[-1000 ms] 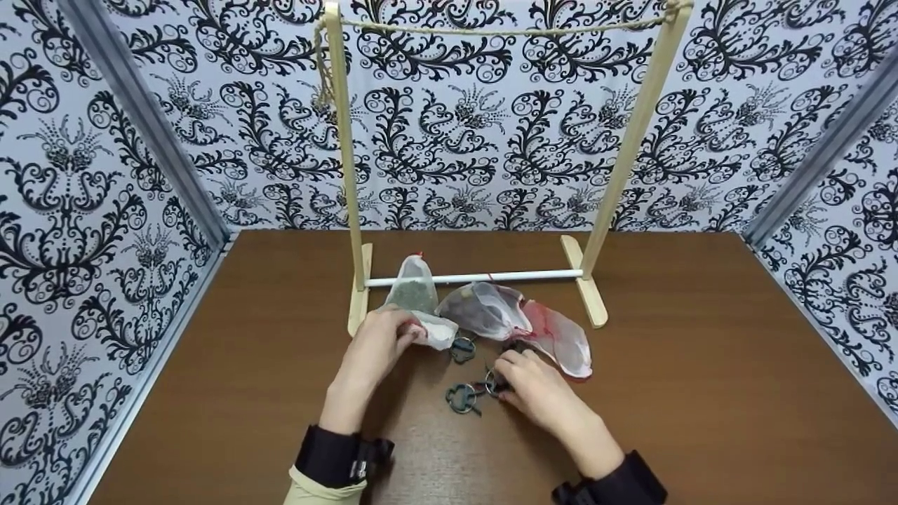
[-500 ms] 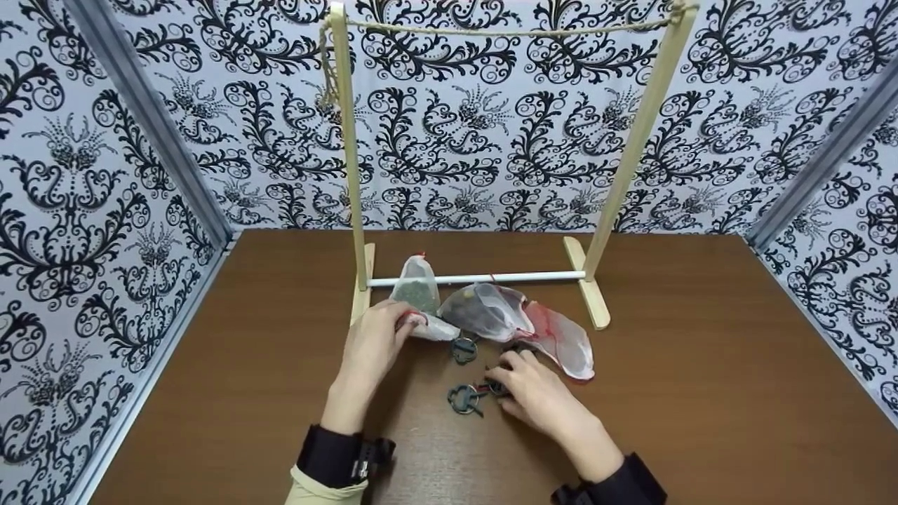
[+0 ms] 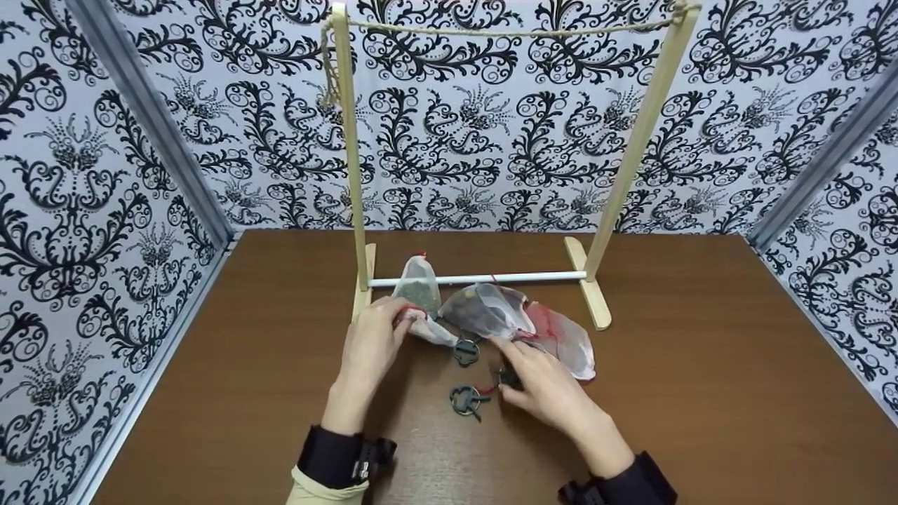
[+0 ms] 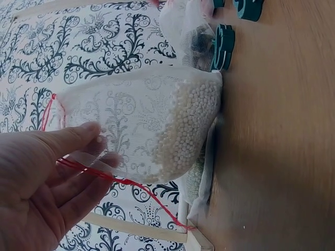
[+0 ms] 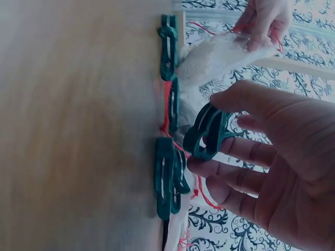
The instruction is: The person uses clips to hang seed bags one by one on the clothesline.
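White bag (image 4: 141,120): up at the centre of the left wrist view, see-through, weighed down with pale beads (image 4: 188,125) at its right end; in the head view, just left of centre and sloping down to the right.
Red cord (image 4: 125,181): threaded at the mouth of the white bag, trailing off toward the lower right of the left wrist view.
Left hand (image 3: 368,340): in there with a pinch, thumb and fingers grasping the mouth of the white bag.
Right hand (image 3: 551,386): grasping too, down at lower right of centre in the head view.
Held clip (image 5: 193,138): green, between thumb and fingertips of the right hand, just right of centre in the right wrist view.
Near clip (image 3: 466,353): right beside the low end of the white bag.
Low clip (image 3: 466,400): farther down the centre, with red string leading right from it.
Green-filled bag (image 3: 417,291): behind the white bag, across the white bar (image 3: 519,278).
Grey bag (image 3: 484,308): centre of the head view, up against the red bag (image 3: 561,337) to its right; touching or overlapping, cannot tell which.
Stand (image 3: 635,140): wooden, posts left and right, with rope (image 3: 508,32) slung along the top of the frame.
Table (image 3: 245,421): brown, filling the lower frame.
Backdrop (image 3: 435,140): white with black scrolls, across the upper frame.
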Available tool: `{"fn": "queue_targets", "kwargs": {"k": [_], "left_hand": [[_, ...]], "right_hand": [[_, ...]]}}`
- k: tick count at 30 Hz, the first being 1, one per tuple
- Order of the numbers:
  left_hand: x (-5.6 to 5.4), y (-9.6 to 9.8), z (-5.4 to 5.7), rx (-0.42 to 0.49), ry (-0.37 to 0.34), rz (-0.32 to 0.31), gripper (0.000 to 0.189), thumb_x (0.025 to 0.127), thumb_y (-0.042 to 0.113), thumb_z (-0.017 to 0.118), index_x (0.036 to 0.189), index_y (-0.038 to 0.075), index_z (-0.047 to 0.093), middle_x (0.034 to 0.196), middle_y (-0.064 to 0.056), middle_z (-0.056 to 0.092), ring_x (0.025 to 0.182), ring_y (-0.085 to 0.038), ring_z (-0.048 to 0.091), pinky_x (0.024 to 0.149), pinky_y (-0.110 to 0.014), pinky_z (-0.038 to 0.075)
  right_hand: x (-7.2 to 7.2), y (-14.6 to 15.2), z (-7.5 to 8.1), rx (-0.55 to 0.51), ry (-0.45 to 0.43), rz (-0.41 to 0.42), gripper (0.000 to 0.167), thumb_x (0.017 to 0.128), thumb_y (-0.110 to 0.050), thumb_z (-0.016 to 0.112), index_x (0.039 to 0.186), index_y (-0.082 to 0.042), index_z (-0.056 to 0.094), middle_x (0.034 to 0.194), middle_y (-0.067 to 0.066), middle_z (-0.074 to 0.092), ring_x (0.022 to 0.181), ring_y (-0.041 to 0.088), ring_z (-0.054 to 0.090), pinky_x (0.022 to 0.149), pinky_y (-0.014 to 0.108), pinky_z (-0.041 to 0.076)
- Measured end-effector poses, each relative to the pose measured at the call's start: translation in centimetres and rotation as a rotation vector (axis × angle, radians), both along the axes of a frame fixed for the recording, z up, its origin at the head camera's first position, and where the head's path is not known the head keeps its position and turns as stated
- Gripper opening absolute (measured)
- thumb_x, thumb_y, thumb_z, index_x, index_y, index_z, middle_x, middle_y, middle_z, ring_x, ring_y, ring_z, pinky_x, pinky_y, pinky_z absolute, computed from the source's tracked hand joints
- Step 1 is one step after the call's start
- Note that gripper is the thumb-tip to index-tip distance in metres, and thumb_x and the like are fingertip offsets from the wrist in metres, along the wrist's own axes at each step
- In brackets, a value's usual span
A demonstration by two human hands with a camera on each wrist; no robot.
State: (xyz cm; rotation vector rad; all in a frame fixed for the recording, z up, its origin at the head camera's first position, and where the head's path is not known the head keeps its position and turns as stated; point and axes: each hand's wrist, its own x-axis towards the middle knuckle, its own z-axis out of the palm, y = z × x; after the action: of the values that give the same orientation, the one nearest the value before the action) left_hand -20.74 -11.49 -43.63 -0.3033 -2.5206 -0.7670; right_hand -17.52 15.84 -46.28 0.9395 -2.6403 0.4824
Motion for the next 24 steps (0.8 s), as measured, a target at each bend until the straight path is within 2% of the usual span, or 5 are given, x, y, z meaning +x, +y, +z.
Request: {"fn": "queue_targets", "kwargs": {"k": [5, 8, 12, 19, 24], "left_hand": [[0.0, 0.0, -0.2, 0.035, 0.058, 0.009, 0.006, 0.085, 0.013, 0.077, 0.089, 0.011, 0.073, 0.086, -0.006, 0.072, 0.078, -0.020, 0.067, 0.068, -0.039, 0.054], [0.0, 0.0, 0.1, 0.080, 0.059, 0.021, 0.006, 0.085, 0.012, 0.076, 0.090, 0.009, 0.073, 0.087, -0.007, 0.073, 0.078, -0.020, 0.067, 0.069, -0.039, 0.054], [0.1, 0.2, 0.4, 0.143, 0.052, 0.043, 0.009, 0.086, 0.014, 0.076, 0.092, 0.008, 0.074, 0.088, -0.007, 0.073, 0.078, -0.020, 0.066, 0.069, -0.039, 0.054], [0.1, 0.6, 0.5, 0.194, 0.103, 0.063, 0.012, 0.083, 0.011, 0.079, 0.091, 0.004, 0.073, 0.084, -0.010, 0.071, 0.076, -0.022, 0.065, 0.067, -0.037, 0.054], [0.0, 1.1, 0.8, 0.238, 0.092, 0.069, 0.011, 0.082, 0.009, 0.080, 0.090, 0.004, 0.073, 0.081, -0.009, 0.070, 0.072, -0.020, 0.064, 0.064, -0.034, 0.054]], "right_hand": [[-0.3, 0.6, 0.4, -0.087, -0.067, 0.038, 0.051, 0.078, -0.005, 0.075, 0.126, 0.000, 0.060, 0.114, 0.011, 0.070, 0.104, 0.024, 0.067, 0.089, 0.044, 0.055], [-0.6, 0.9, 0.7, -0.145, -0.123, 0.042, 0.041, 0.078, -0.005, 0.077, 0.117, -0.003, 0.063, 0.110, 0.008, 0.072, 0.101, 0.021, 0.069, 0.089, 0.043, 0.056], [-0.9, 1.2, 0.8, -0.211, -0.131, 0.039, 0.033, 0.081, -0.008, 0.078, 0.111, -0.003, 0.066, 0.104, 0.008, 0.074, 0.096, 0.019, 0.070, 0.085, 0.041, 0.058], [-1.1, 1.7, 0.9, -0.259, -0.107, 0.024, 0.036, 0.077, -0.002, 0.075, 0.112, -0.003, 0.068, 0.101, 0.007, 0.074, 0.077, 0.008, 0.058, 0.068, 0.026, 0.052], [-1.2, 2.2, 1.2, -0.297, -0.157, 0.003, 0.035, 0.079, 0.000, 0.077, 0.113, -0.004, 0.068, 0.110, 0.007, 0.070, 0.088, 0.015, 0.065, 0.073, 0.028, 0.057]]}}
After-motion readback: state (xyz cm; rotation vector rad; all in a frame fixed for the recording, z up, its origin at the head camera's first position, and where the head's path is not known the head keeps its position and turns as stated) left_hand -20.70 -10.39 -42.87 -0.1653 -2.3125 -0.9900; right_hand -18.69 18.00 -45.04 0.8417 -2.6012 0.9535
